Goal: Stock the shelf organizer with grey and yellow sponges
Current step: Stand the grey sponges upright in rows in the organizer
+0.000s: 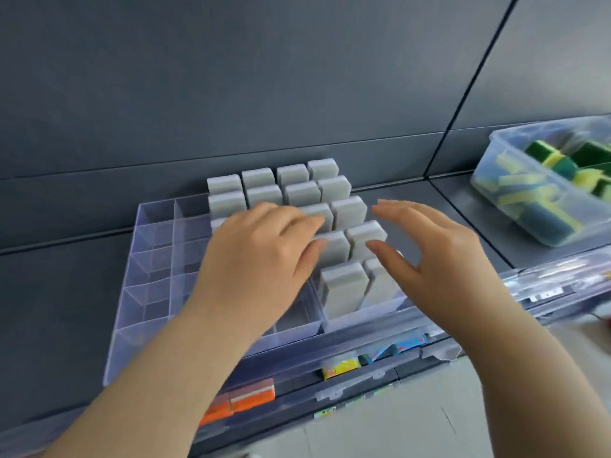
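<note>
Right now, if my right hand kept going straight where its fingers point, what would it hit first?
Probably the upright grey sponge in the organizer's right column, just ahead of your right hand. Depth is unclear, so it may pass just above it.

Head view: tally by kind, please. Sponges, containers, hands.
Grey sponges: at least 14 showing; the left hand covers more
Yellow sponges: too jumbled to count
Shelf organizer: 1
Clear bin: 1
Hands: 2, left hand and right hand
Total: at least 18 countable
</note>
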`<control>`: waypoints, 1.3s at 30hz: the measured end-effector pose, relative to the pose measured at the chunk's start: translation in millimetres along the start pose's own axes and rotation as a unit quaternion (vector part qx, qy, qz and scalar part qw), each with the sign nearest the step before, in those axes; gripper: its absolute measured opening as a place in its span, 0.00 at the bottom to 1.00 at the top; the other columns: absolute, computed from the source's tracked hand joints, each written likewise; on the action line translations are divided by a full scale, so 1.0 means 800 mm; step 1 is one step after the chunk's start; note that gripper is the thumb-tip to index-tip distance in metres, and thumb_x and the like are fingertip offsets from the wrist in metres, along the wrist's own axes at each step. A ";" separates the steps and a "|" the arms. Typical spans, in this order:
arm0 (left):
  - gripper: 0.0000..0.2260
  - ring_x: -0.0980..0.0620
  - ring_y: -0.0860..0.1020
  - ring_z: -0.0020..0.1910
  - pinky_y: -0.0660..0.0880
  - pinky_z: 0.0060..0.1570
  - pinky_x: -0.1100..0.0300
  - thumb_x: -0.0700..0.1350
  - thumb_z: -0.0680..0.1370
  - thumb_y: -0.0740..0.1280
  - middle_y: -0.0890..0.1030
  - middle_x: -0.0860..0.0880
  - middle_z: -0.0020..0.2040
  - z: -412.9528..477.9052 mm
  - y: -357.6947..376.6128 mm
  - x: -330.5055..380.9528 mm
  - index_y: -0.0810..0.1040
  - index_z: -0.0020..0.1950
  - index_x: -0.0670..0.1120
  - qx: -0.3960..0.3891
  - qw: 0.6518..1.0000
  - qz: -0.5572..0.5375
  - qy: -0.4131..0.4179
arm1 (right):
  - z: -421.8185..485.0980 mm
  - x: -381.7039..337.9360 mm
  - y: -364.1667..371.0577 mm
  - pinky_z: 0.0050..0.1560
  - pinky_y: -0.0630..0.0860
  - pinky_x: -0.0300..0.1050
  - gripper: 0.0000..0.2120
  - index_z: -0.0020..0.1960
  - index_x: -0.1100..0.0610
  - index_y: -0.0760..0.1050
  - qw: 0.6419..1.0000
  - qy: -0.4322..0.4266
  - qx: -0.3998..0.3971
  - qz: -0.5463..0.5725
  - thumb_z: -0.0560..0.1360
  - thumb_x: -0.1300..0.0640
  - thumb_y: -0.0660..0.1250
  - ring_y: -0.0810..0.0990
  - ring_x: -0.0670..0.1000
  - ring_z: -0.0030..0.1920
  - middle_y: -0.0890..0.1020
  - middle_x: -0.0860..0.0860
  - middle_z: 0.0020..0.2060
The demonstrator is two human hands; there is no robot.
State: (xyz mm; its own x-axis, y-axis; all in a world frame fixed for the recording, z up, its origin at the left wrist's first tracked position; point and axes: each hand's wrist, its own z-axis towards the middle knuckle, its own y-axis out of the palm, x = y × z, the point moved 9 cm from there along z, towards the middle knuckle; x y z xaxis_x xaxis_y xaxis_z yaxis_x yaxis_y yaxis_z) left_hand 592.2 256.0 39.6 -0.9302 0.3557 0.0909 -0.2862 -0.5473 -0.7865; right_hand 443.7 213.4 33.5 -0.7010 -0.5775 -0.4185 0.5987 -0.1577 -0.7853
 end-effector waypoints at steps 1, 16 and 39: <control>0.12 0.45 0.80 0.44 0.76 0.40 0.50 0.47 0.77 0.63 0.82 0.48 0.46 0.005 0.002 0.030 0.82 0.54 0.44 0.010 1.000 -0.008 0.018 | -0.017 0.014 -0.021 0.59 0.71 0.39 0.17 0.61 0.54 0.75 1.000 0.010 0.015 -0.002 0.73 0.52 0.67 0.77 0.49 0.58 0.78 0.48 0.59; 0.17 0.51 0.81 0.37 0.76 0.32 0.60 0.52 0.72 0.57 0.83 0.53 0.40 -0.013 0.234 0.463 0.83 0.49 0.49 -0.188 0.967 -0.126 0.115 | -0.399 0.342 -0.208 0.60 0.68 0.39 0.20 0.67 0.45 0.67 0.929 0.351 -0.073 -0.088 0.77 0.45 0.60 0.70 0.44 0.64 0.71 0.41 0.65; 0.16 0.49 0.81 0.46 0.79 0.41 0.54 0.48 0.76 0.59 0.83 0.50 0.48 0.324 0.343 0.493 0.82 0.56 0.45 -0.015 0.988 -0.136 0.070 | -0.165 0.623 -0.363 0.56 0.63 0.33 0.19 0.65 0.44 0.70 0.965 0.253 0.015 -0.062 0.75 0.46 0.63 0.69 0.37 0.56 0.69 0.35 0.55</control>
State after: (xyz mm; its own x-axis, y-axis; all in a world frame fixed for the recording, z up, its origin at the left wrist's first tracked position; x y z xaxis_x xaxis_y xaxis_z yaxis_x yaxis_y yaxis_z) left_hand 87.2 49.3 17.9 -0.7782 0.5892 0.2174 -0.5119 -0.3946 -0.7630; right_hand -130.7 76.9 -7.5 -0.8632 -0.0893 -0.4969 0.5034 -0.2282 -0.8334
